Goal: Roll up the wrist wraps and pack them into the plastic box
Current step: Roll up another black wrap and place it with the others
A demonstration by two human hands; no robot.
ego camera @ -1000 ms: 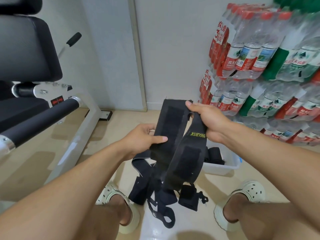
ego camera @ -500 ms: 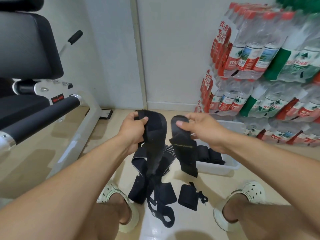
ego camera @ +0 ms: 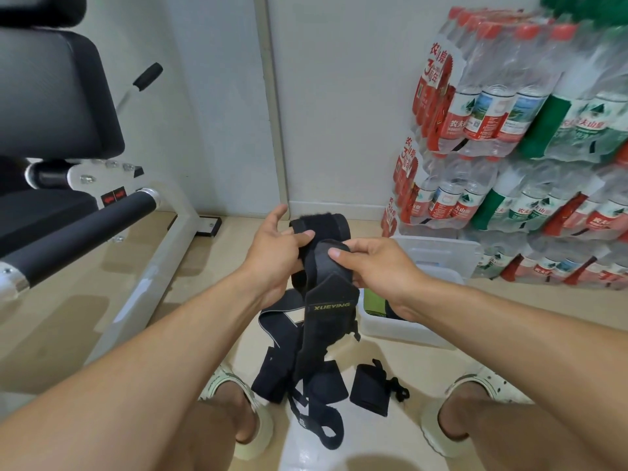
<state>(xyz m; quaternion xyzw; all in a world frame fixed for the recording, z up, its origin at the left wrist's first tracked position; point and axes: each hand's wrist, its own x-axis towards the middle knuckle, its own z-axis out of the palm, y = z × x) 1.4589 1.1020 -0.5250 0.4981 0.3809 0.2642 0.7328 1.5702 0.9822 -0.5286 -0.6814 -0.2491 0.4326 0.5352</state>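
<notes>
Both my hands have come together since a moment ago, joining the two wrap ends.
My left hand (ego camera: 275, 248) and right hand (ego camera: 370, 263) grip the black fabric wrist wrap (ego camera: 326, 300), its tail hanging over loose black wraps (ego camera: 299, 379) beside the clear plastic box (ego camera: 438, 256).

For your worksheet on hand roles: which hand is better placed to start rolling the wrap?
Probably the right hand: it pinches the wrap at its curled top end, beside the plastic box. The left hand holds the other strap.
</notes>
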